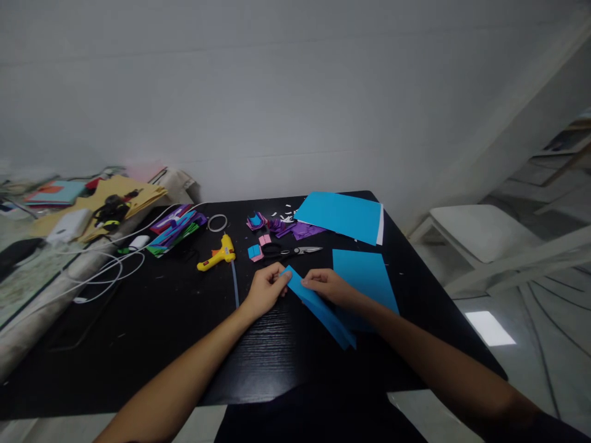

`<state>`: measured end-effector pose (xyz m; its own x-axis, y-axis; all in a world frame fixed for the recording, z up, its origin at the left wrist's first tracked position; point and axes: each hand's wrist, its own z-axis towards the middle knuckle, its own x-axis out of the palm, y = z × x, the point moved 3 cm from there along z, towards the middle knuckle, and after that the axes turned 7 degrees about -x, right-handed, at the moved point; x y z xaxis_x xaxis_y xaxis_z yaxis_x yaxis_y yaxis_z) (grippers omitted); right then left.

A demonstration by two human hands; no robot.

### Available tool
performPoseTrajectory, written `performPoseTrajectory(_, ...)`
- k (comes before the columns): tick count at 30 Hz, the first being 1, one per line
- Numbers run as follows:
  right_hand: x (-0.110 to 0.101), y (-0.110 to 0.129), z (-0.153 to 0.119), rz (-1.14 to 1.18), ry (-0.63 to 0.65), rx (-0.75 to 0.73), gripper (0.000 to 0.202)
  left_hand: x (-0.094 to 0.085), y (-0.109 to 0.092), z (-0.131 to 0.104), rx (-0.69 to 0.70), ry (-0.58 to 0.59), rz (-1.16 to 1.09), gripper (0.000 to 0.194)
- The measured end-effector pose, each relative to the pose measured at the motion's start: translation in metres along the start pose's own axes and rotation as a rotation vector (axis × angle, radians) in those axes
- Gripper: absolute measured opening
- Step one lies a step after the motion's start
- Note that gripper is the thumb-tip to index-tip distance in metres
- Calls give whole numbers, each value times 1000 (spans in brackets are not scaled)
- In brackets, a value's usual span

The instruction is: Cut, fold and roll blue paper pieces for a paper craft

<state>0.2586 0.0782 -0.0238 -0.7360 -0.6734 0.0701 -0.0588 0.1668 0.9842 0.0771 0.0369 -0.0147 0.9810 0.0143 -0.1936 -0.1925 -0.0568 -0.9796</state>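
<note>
Between my two hands is a folded strip of blue paper [323,312], slanting down to the right with its layers fanned apart at the lower end. My left hand [266,289] pinches its upper left end, thumb on top. My right hand [329,287] grips its upper right edge between thumb and fingers. A flat blue sheet [362,271] lies on the table partly under my right hand and forearm. Just beyond my hands are scissors [295,251] with dark handles, their blades pointing right. Small folded pink and blue paper pieces [255,251] sit left of them.
On the black table [161,344] a yellow glue gun [219,253] lies left, its glue stick toward me. Larger blue sheets [344,215], purple scraps [305,231] and a grey tape ring [217,223] are at the back. White cables [115,271] loop at left; a white stool [480,234] stands right.
</note>
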Motion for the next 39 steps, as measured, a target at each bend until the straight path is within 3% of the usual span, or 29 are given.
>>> performPoseTrajectory(5,-1,0,-1,-34,-8,-2,39,-5,-5,0,31,-64,5,40)
performPoseTrajectory(15,-1,1,0,-7,-16,-18,38,3,-3,1,-43,100,-64,40)
performPoseTrajectory(23,0,4,-1,-28,-2,-33,35,-2,-5,2,-20,-16,-52,39)
performPoseTrajectory(32,0,4,-1,-47,-36,-21,41,9,4,2,-118,190,11,44)
performPoseTrajectory(39,0,5,0,-30,-31,5,39,1,4,4,-94,61,1,42)
